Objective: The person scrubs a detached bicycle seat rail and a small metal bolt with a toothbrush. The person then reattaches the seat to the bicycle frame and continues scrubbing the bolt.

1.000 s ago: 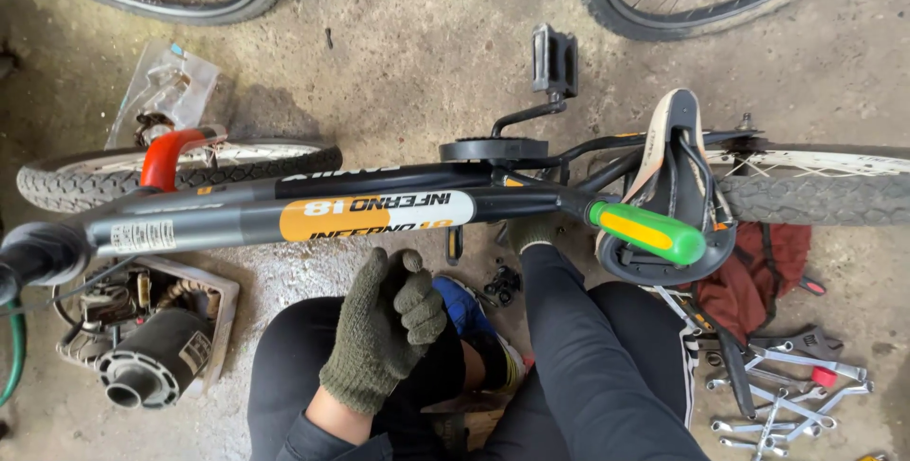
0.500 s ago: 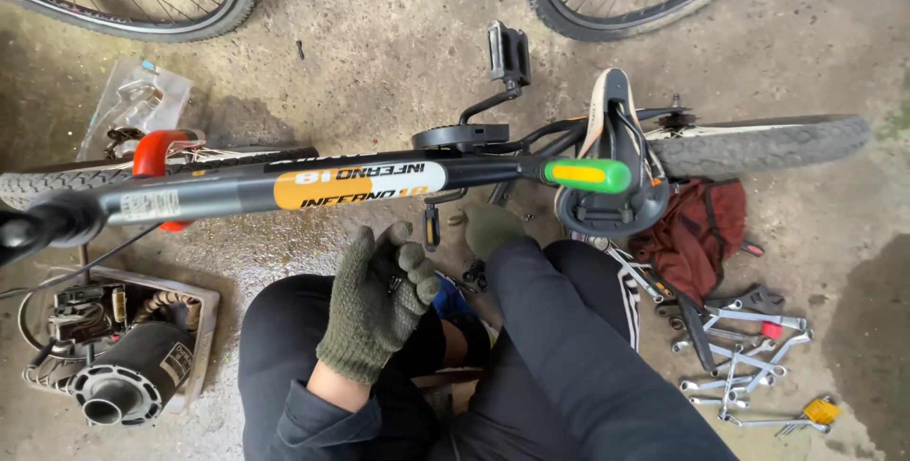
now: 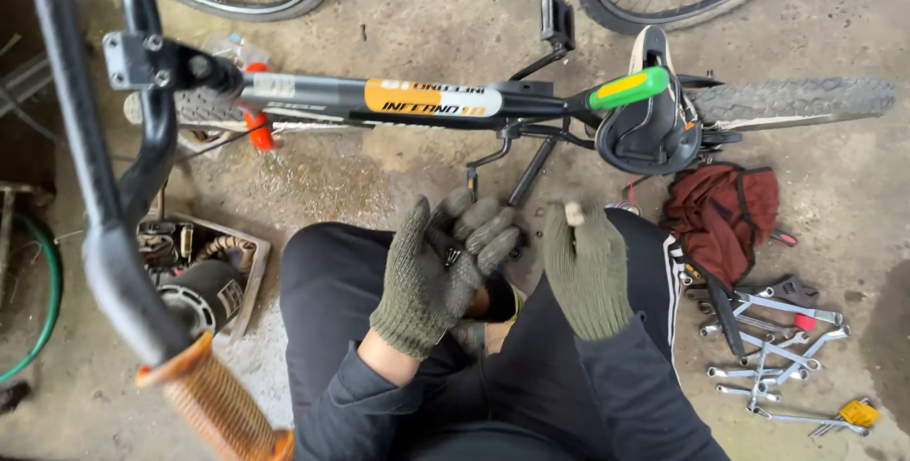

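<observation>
Observation, head view. The person squats on the concrete floor [image 3: 398, 186], both hands in green knit gloves, at centre frame above the knees.

Left hand [image 3: 441, 267]: the grip is closed around a small dark metal part [image 3: 453, 254], only a sliver of which shows between the curled fingers; its exact kind cannot be told.

Right hand [image 3: 588, 267]: the fingers pinch a small pale stubby piece [image 3: 573, 212] at the fingertips, held upright just right of the left hand, the two hands near but apart.

Handling judgement: both pieces look small, light and rigid. The knit gloves dull the feel, so a small part could slip through; a fingertip pinch across its sides seems the sound hold.

Surroundings: a bicycle [image 3: 427, 99] lies across the upper frame, with a green-tipped saddle [image 3: 645, 120] at upper right and its pedal crank just above the hands. A handlebar with an orange grip [image 3: 213, 404] crosses the left foreground. A dark red cloth [image 3: 720, 215] and scattered wrenches [image 3: 768, 347] lie at right. A box with a motor-like unit [image 3: 199, 295] sits at lower left.
</observation>
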